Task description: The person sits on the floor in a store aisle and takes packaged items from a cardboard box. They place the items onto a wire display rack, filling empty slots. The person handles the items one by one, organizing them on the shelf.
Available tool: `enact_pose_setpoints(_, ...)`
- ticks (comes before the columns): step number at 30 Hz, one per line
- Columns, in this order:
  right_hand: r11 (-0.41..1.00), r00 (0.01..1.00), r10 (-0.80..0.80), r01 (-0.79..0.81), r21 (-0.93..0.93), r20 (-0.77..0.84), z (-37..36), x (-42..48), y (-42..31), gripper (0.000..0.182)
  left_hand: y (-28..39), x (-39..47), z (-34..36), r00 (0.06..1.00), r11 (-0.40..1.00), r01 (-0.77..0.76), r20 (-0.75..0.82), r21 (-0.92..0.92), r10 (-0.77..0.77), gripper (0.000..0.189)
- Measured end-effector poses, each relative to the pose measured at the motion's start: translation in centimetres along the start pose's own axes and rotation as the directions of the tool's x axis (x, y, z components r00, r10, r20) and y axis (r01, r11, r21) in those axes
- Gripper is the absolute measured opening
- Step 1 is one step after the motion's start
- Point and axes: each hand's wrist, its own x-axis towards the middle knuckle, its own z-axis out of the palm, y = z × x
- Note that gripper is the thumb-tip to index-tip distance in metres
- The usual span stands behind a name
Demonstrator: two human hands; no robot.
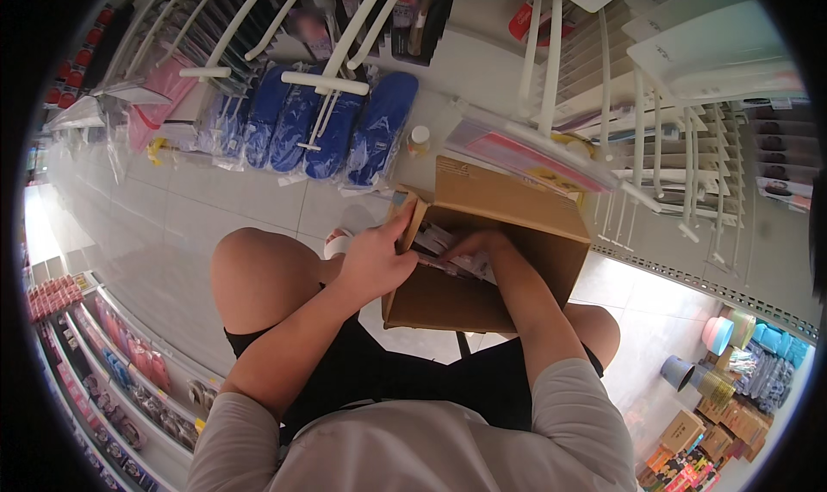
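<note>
An open cardboard box (452, 304) rests between my knees, its opening facing me. My left hand (378, 256) grips the folded flap at the box's left edge, with the thumb and index finger spread along it. Inside the box, my right hand (475, 245) reaches in among several plastic-wrapped packets (446, 262). Its fingers touch the packets; whether they grip one I cannot tell. The packets lie together against the left part of the box, and their contents are not clear.
Blue slippers in plastic wrap (329, 130) stand beyond my left hand, near a small white-capped bottle (418, 140). White display hooks (326, 81) stick out overhead. A perforated shelf edge (704, 288) runs at right. Stocked shelves (129, 376) stand lower left; cartons (681, 430) lie lower right.
</note>
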Motion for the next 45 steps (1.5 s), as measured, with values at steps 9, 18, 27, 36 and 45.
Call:
enact_pose_setpoints(9,0.998,0.998,-0.061,0.062,-0.014,0.020,0.6,0.2,-1.0,0.098,0.4,0.7,0.1,1.000,1.000,-0.012,-0.005,0.001,0.012,0.081)
enact_pose_setpoints(18,0.887,0.818,-0.445,0.348,-0.302,-0.365,2.9,1.1,-1.4,0.087,0.7,1.3,0.1,0.999,0.999,-0.039,0.002,0.023,0.039,0.084)
enact_pose_setpoints(27,0.902,0.829,-0.219,-0.029,-0.431,-0.514,-0.4,-4.9,-1.0,0.077,0.4,2.8,1.0,0.992,0.988,-0.045,-0.123,-0.149,0.026,0.080)
enact_pose_setpoints(36,0.846,0.727,-0.229,-0.180,-0.501,-0.647,-0.8,-15.9,-4.1,0.084,-0.4,5.1,3.6,0.972,0.989,-0.068,-0.230,-0.135,0.035,0.071)
enact_pose_setpoints(45,0.837,0.689,-0.223,-0.226,-0.498,-0.689,1.4,-26.8,-7.7,0.082,-2.1,6.9,6.3,0.960,0.972,-0.040,-0.278,-0.233,-0.027,0.058)
